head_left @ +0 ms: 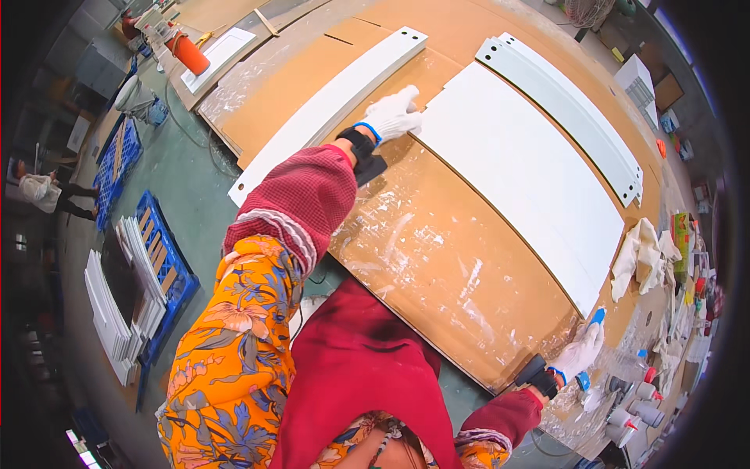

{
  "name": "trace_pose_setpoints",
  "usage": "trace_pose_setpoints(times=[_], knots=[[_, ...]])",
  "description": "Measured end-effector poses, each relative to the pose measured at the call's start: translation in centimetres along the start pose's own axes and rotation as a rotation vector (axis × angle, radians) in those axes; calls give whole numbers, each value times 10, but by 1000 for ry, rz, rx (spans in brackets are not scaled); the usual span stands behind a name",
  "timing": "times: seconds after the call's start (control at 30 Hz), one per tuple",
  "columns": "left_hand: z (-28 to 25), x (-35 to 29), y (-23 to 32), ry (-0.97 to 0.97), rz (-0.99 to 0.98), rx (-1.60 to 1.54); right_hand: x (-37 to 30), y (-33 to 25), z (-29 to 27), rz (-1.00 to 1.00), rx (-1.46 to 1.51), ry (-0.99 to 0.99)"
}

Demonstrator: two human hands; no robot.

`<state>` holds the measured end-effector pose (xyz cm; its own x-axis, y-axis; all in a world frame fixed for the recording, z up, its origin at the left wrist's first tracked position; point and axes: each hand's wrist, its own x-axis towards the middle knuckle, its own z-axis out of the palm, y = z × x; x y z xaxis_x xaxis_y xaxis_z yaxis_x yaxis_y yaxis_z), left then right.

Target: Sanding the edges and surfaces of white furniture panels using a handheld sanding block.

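A wide, slightly curved white panel lies across the brown board on the workbench. My left hand, in a white knitted glove with a blue cuff, is closed at the panel's far left corner; its fingertips are partly hidden there. My right hand, gloved alike, grips the near right corner, with something blue at its fingertips that I cannot make out. Behind the panel rests a stack of narrow curved strips with holes at their ends. Another long white curved strip lies left of my left hand.
The workbench's brown board is smeared white. Crumpled cloth and several bottles crowd the right side. An orange container stands at far left. White panels lean by a blue pallet on the floor. A person stands left.
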<state>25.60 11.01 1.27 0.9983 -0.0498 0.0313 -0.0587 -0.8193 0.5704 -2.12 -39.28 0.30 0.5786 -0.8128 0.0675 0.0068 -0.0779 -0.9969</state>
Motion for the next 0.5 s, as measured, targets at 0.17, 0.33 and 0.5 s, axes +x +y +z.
trace_pose_setpoints(times=[0.17, 0.33, 0.5], knots=[[21, 6, 4, -81, -33, -78, 22, 24, -5, 12, -32, -53], [27, 0, -16, 55, 51, -83, 19, 14, 26, 33, -148, -140], [49, -9, -9, 168, 39, -59, 8, 5, 17, 18, -71, -325]])
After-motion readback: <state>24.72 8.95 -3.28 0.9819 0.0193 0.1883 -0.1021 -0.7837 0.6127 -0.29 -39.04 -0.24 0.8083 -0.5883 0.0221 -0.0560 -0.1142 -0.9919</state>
